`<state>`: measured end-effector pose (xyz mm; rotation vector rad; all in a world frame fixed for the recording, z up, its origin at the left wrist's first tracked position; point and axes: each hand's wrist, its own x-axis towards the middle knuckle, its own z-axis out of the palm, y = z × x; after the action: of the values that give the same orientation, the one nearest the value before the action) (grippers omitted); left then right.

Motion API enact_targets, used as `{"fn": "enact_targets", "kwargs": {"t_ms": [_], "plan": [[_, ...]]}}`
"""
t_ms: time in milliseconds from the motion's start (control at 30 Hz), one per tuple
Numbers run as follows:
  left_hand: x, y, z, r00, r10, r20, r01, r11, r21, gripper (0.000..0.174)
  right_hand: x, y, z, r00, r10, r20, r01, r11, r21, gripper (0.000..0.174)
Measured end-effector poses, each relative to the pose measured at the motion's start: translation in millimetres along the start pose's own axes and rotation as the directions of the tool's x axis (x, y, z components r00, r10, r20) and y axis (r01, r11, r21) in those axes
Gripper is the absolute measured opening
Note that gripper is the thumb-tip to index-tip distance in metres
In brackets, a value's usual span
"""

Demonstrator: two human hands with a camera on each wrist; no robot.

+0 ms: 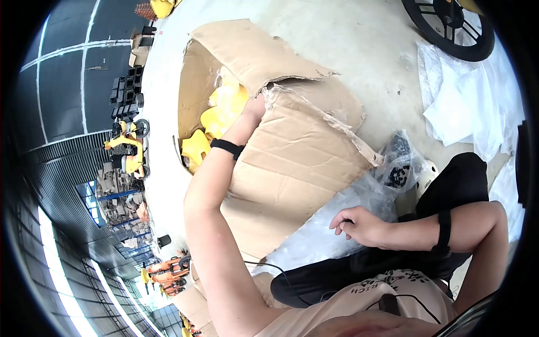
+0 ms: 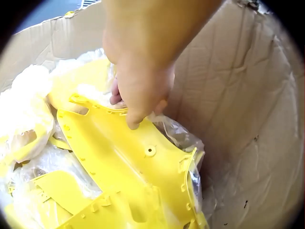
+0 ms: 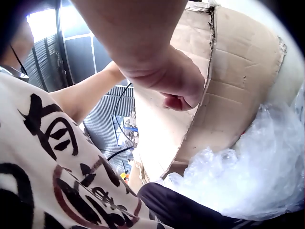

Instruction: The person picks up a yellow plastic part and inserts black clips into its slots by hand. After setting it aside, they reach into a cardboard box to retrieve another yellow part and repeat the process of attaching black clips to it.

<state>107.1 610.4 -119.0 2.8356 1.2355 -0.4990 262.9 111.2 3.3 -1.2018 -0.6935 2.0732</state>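
Observation:
My left hand [image 2: 143, 90] reaches down inside a large cardboard box [image 1: 297, 151] and grips the upper edge of a curved yellow plastic panel [image 2: 119, 148]. The panel has small clips along its rims and a round hole near the held end. In the head view the left hand [image 1: 255, 108] is partly covered by the box's torn edge. My right hand [image 1: 362, 226] hangs loosely curled above the lap with nothing in it, close to the box's near side.
More yellow parts [image 2: 62, 191] in clear plastic wrap lie in the box. Clear plastic bags [image 1: 331, 222] spread beside the legs, and a bagged black part [image 1: 400, 168] sits near the shoe. A black wheel [image 1: 452, 25] stands at the upper right.

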Motion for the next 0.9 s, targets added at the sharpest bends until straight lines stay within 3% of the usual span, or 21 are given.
{"fn": "enact_targets", "kwargs": {"t_ms": [33,67,100,133,167,200,233,267,300,333,367,400,433,500,600,667,733,800,833,900], "plan": [[6,-12,17,1.0,0.005,0.003,-0.005,1.0,0.009,0.024,0,1,0,1.0,0.004,0.005,-0.004,1.0,-0.019,0.027],[10,-18,30,0.986,-0.165,-0.005,0.159,0.957,-0.241,0.024,0,1,1,1.0,0.008,0.009,-0.008,0.999,-0.04,0.027],[14,-20,33,0.945,-0.326,0.027,0.298,0.827,-0.477,0.027,0,1,1,1.0,0.0,0.007,0.0,0.999,-0.035,0.027],[17,-26,32,0.948,-0.319,0.025,0.292,0.831,-0.473,0.027,0,1,1,1.0,-0.003,-0.009,0.002,0.999,-0.04,0.027],[11,-22,14,0.999,-0.028,-0.021,0.025,0.994,-0.107,0.027,0,1,1,1.0,-0.004,-0.025,0.003,0.999,-0.045,0.027],[7,-22,6,0.964,0.261,0.048,-0.264,0.925,0.272,0.027,1,3,1,1.0,-0.006,-0.03,0.005,0.999,-0.038,0.027],[-3,-9,-14,0.962,0.268,0.051,-0.271,0.923,0.274,0.027,2,6,1,0.998,-0.048,-0.033,0.046,0.997,-0.063,0.027],[-21,15,-49,0.991,-0.012,0.133,0.022,0.997,-0.069,0.028,3,9,1,0.996,-0.087,-0.031,0.084,0.992,-0.09,0.028],[-38,36,-82,0.923,-0.246,0.296,0.347,0.865,-0.363,0.031,4,11,0,0.995,-0.09,-0.032,0.087,0.992,-0.088,0.028],[-57,54,-110,0.924,-0.244,0.295,0.344,0.868,-0.358,0.031,5,12,0,0.995,-0.093,-0.035,0.089,0.992,-0.089,0.028],[-83,76,-141,0.972,-0.157,0.178,0.185,0.971,-0.151,0.04,5,12,1,0.995,-0.092,-0.035,0.089,0.992,-0.091,0.028],[-99,86,-156,0.996,-0.039,0.08,0.033,0.996,0.082,0.051,4,11,0,0.995,-0.095,-0.033,0.092,0.992,-0.092,0.028],[-105,81,-161,0.996,-0.04,0.079,0.033,0.996,0.085,0.051,2,8,-1,0.993,-0.111,-0.047,0.105,0.989,-0.103,0.028],[-121,71,-184,0.98,0.133,-0.15,-0.087,0.956,0.28,0.07,3,6,-2,0.99,-0.128,-0.053,0.122,0.987,-0.108,0.028],[-147,50,-228,0.97,-0.216,-0.115,0.237,0.947,0.219,0.066,7,3,-8,0.988,-0.147,-0.055,0.139,0.981,-0.138,0.028],[-162,-8,-245,0.92,-0.277,-0.277,0.302,0.952,0.051,0.057,6,-2,-8,0.998,-0.02,-0.066,0.021,1.0,0.015,0.025],[-195,-32,-283,0.782,-0.537,-0.316,0.471,0.841,-0.265,0.053,9,3,-7,0.998,-0.054,-0.033,0.055,0.998,0.029,0.024],[-235,-55,-306,0.713,-0.636,-0.296,0.346,0.686,-0.64,0.05,6,-2,-7,0.997,-0.077,-0.021,0.079,0.99,0.119,0.024],[-251,-63,-308,0.684,-0.677,-0.271,0.311,0.607,-0.731,0.047,6,0,-8,0.996,-0.087,0.0,0.087,0.986,0.139,0.024],[-279,-66,-299,0.708,-0.665,-0.237,0.298,0.587,-0.753,0.045,7,5,-3,0.996,-0.085,0.004,0.084,0.993,0.082,0.025]]}}
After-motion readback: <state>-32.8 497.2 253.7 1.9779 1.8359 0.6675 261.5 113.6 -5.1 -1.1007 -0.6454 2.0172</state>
